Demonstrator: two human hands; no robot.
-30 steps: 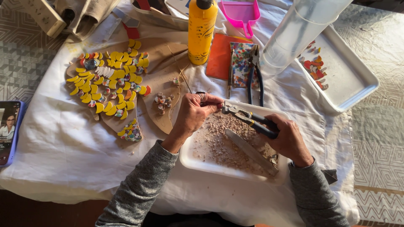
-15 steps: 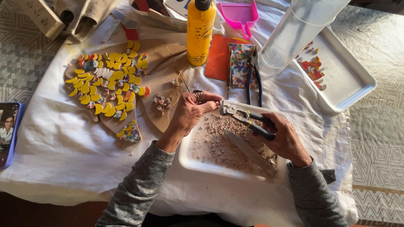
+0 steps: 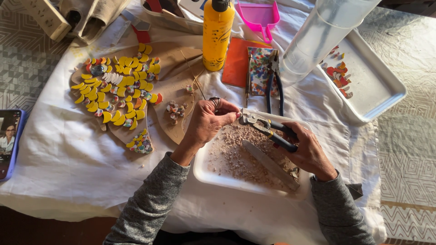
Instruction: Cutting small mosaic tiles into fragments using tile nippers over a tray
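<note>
The tile nippers (image 3: pixel 268 128) hang over the white tray (image 3: pixel 204 170) of pale chips, their head at the left hand's fingertips. The right hand (image 3: pixel 309 152) has its fingers clamped on the dark handles. The left hand (image 3: pixel 209 121) pinches its fingers together at the nipper head; whatever they hold is too small to tell. Left of the tray, on the cloth-covered desk (image 3: pixel 59 154), lies a wooden board (image 3: pixel 177 86) with yellow mosaic pieces (image 3: pixel 118 93).

Left hand (image 3: pixel 210 120) fingers pinched together, right hand (image 3: pixel 309 152) curled closed, both forearms forward.
</note>
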